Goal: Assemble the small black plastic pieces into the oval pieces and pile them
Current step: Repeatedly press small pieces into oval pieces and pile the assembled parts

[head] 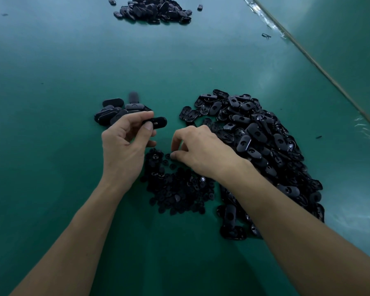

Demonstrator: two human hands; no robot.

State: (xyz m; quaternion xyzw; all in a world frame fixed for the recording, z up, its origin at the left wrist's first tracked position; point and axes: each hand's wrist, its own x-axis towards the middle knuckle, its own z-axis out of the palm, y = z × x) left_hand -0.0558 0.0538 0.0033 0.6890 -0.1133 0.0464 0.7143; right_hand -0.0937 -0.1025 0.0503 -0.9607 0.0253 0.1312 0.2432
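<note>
A green table (pixel 51 60) is filling the view. The left hand (pixel 124 144) is pinching an oval (pixel 156 122) between thumb and fingers, holding it above the table. The right hand (pixel 201 150) is curling its fingertips down onto the small pieces (pixel 179 189), which are heaped at 6 o'clock from the hands; I cannot tell whether it is gripping one. An oval heap (pixel 265 150) is lying at 3 o'clock, a stack (pixel 113 113) at 10 o'clock, and a far pile (pixel 154 9) at 12.
</note>
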